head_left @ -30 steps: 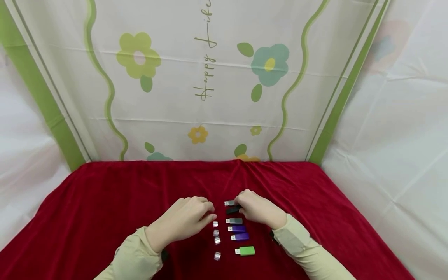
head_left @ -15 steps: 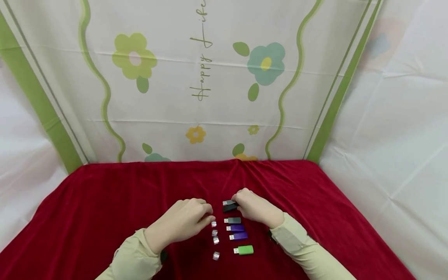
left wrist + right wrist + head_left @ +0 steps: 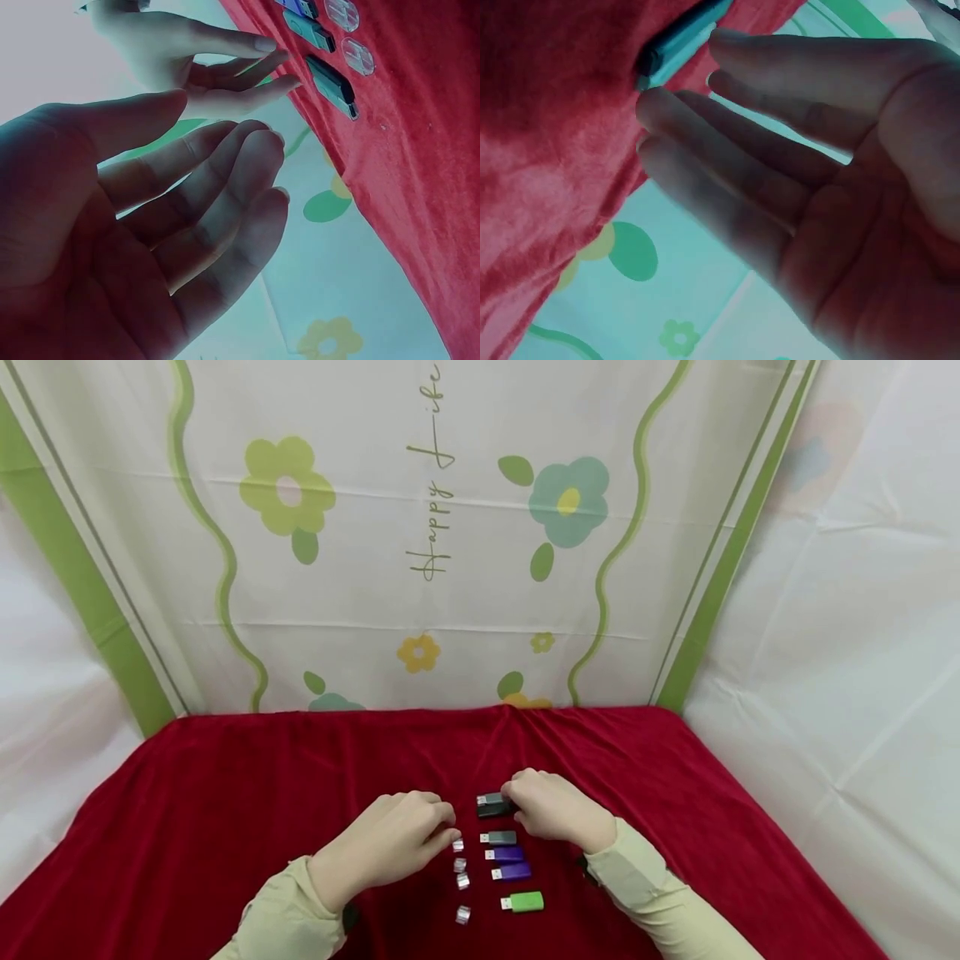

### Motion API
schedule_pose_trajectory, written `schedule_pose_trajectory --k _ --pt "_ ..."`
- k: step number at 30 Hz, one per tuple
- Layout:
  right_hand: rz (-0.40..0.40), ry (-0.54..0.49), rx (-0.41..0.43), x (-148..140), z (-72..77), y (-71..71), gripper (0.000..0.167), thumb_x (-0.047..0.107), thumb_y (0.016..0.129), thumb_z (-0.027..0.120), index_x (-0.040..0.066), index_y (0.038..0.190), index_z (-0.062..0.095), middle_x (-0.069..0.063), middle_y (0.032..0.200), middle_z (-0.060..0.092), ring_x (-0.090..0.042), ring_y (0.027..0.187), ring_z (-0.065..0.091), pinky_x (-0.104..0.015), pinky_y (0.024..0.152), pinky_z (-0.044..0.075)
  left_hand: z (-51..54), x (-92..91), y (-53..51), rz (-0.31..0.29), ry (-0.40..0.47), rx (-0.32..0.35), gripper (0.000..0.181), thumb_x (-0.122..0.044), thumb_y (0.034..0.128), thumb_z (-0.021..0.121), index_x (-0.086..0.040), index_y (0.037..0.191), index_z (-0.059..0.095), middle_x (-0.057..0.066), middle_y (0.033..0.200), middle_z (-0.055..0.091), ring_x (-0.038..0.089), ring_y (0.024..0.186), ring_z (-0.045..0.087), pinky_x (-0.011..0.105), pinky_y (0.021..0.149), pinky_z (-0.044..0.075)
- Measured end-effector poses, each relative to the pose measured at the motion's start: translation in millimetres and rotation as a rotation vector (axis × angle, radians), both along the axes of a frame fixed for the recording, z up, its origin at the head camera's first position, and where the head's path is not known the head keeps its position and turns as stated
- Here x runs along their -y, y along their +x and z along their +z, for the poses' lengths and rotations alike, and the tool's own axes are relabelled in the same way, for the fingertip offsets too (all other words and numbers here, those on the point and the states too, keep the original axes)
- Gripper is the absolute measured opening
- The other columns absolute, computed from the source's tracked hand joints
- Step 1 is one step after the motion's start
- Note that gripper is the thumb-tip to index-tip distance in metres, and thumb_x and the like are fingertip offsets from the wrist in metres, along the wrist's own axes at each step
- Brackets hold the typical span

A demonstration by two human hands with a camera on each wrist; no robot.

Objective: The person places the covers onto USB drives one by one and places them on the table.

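Right wrist view: the right hand (image 3: 855,217) has its fingers loosely extended, parted from the thumb, gripping nothing; the black stick (image 3: 682,36) and grey stick (image 3: 676,63) lie side by side just past the fingertips, though contact cannot be told. The left hand (image 3: 390,839), fingers gently bent and holding nothing, has its thumb just beside a clear cap (image 3: 458,846). Farther out, three more caps (image 3: 462,882), another grey stick (image 3: 505,838), two purple sticks (image 3: 516,871) and a green stick (image 3: 528,902) lie on red cloth (image 3: 360,752).
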State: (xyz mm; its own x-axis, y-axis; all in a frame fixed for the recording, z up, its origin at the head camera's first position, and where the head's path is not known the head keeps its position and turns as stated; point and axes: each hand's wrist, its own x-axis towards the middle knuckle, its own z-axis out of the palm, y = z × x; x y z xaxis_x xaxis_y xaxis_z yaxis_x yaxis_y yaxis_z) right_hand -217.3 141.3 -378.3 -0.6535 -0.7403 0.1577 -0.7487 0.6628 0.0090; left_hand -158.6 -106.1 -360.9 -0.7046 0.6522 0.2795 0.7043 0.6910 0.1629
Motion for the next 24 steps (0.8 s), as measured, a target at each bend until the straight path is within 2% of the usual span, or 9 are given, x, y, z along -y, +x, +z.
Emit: schedule_pose_trajectory --k 4,10,16,24 --pt "-0.012 0.014 -0.012 1 6.2 4.0 0.012 0.008 0.078 0.079 0.012 0.080 0.067 0.006 0.073 0.055 -0.011 0.066 0.053 -0.027 0.054 0.045 -1.9 -0.3 1.1 -0.005 0.000 0.008 0.009 -0.023 0.0906 0.072 -0.014 0.088 0.072 -0.007 0.081 0.063 0.003 0.064 0.055 0.022 0.054 0.047" --pt "0.057 0.028 0.001 6 5.0 8.3 0.010 0.008 0.077 0.079 0.013 0.078 0.070 0.006 0.075 0.061 -0.009 0.065 0.057 -0.025 0.053 0.046 -3.9 -0.1 2.2 -0.016 -0.012 -0.018 0.008 -0.022 0.0908 0.071 -0.015 0.088 0.072 -0.007 0.081 0.063 0.003 0.063 0.055 0.021 0.053 0.046" --pt "0.086 0.037 0.009 8 -0.7 10.7 0.022 0.004 0.074 0.078 0.016 0.066 0.061 0.012 0.064 0.050 -0.004 0.053 0.042 -0.021 0.046 0.038 1.1 -2.4 4.6 -0.023 -0.009 -0.023 0.008 -0.021 0.0897 0.072 -0.014 0.086 0.072 -0.007 0.080 0.062 0.006 0.063 0.056 0.024 0.052 0.047" --pt "0.116 0.040 -0.004 9 -3.1 8.9 0.036 0.002 0.072 0.077 0.019 0.060 0.048 0.013 0.059 0.041 -0.004 0.052 0.033 -0.021 0.044 0.033 0.9 -3.1 4.8 -0.014 -0.030 -0.010 0.009 -0.023 0.0912 0.071 -0.015 0.087 0.072 -0.008 0.081 0.063 0.004 0.064 0.056 0.022 0.053 0.047"
